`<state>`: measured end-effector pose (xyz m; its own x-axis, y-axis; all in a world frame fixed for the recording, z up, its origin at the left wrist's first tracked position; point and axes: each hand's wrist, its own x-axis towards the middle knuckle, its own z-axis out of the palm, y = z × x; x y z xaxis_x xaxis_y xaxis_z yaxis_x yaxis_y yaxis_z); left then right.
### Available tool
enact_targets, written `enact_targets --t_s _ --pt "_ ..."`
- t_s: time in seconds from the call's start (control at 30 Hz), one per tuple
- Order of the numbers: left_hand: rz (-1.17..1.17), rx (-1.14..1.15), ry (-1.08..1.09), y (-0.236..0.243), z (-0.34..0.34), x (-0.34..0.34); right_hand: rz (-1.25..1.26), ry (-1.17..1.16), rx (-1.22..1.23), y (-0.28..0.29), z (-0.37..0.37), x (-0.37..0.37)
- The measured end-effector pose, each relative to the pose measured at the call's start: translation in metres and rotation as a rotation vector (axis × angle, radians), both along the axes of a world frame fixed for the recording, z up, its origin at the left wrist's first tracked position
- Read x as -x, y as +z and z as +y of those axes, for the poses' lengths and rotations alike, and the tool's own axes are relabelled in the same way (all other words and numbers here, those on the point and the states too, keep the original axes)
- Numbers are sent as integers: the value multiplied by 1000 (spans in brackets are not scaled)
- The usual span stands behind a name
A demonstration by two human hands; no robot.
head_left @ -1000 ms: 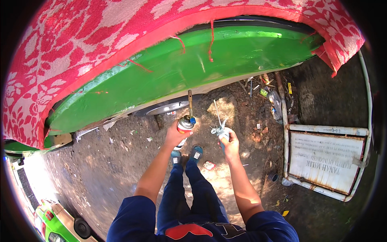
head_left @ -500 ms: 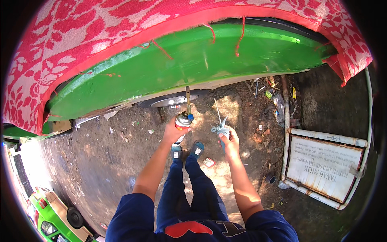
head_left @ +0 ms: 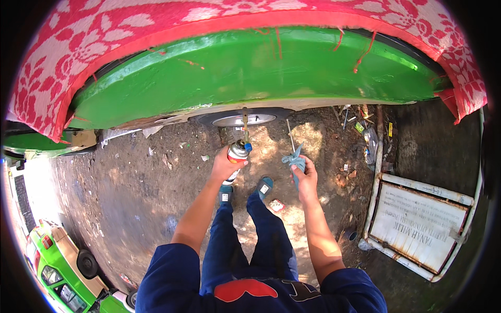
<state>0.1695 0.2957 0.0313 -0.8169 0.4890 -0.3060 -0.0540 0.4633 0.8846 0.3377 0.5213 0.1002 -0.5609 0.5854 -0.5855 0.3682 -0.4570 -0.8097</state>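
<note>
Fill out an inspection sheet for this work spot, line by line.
Surface: bare dirt ground, sunlit patches.
Job's things: gas canister with torch nozzle; blue rag with thin rod.
Clutter: scraps and tools by the wheel.
Grippers: left hand grips the canister; right hand grips the rag.
Cables: nothing seen.
Surroundings: green vehicle body under a red patterned cloth; framed white sign lying at right.

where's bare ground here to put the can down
Bare dirt lies left of the left hand and its can, below the green panel. Right of the right hand, litter and the framed sign crowd the ground.
</note>
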Motion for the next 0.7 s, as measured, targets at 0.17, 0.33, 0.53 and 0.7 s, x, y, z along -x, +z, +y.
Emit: enact_targets --t_s 0.17,0.33,0.53,0.7 --pt "1 -7 51 -17 -44 11 -10 26 -21 -7 -31 19" --pt "-42 19 72 -22 -89 23 4 49 -42 -3 -62 39" --pt "-33 44 76 -20 -134 36 -12 47 -43 -2 -102 59" --pt "-22 64 74 -25 -158 49 21 54 -17 -4 -128 71"
